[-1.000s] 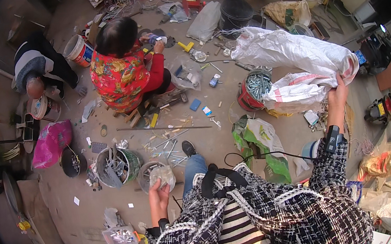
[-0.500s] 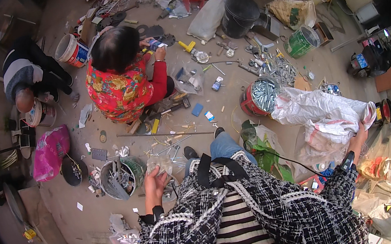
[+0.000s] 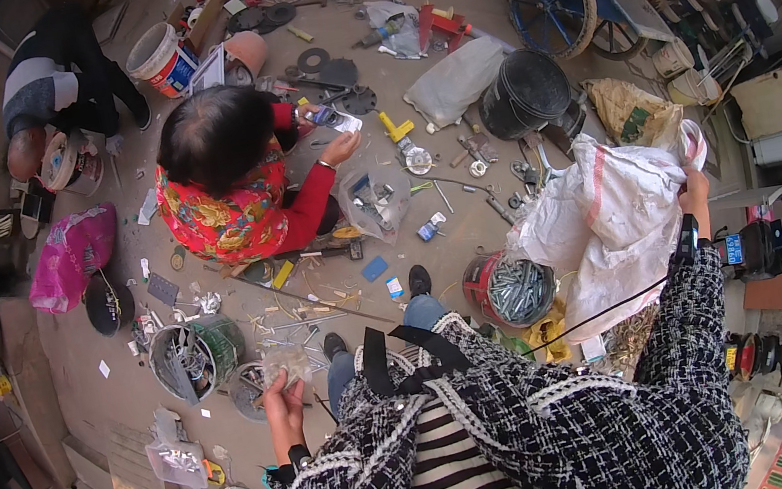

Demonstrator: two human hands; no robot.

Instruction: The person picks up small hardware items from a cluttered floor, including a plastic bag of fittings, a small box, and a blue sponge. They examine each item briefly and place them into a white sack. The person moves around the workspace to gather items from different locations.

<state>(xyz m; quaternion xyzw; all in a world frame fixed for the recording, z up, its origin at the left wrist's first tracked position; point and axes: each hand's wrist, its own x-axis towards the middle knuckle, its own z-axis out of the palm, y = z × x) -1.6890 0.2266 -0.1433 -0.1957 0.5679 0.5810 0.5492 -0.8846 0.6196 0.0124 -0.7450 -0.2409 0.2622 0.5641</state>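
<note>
Out to the right, my right hand [image 3: 694, 191] grips the top corner of a white woven sack [image 3: 614, 211] with a red stripe. The sack hangs spread beside a red bucket full of bolts [image 3: 509, 290] and partly covers its far side. Low on the left, my left hand [image 3: 284, 409] is closed around a crumpled, see-through piece that looks like plastic [image 3: 285, 363]. Just beyond that hand stand a small tub of metal parts [image 3: 249, 392] and a green bucket [image 3: 222, 346] holding mixed metal pieces.
A person in a red flowered jacket [image 3: 228, 203] crouches ahead, holding a small packet. Another person [image 3: 44, 89] bends over a bucket at the far left. A black bucket [image 3: 522, 93], a blue-wheeled cart [image 3: 553, 8] and a pink bag [image 3: 75, 259] stand around; loose hardware litters the floor.
My right hand has lifted the sack up and away, so it now hangs farther forward. The view has shifted to the right. My left hand keeps its see-through piece.
</note>
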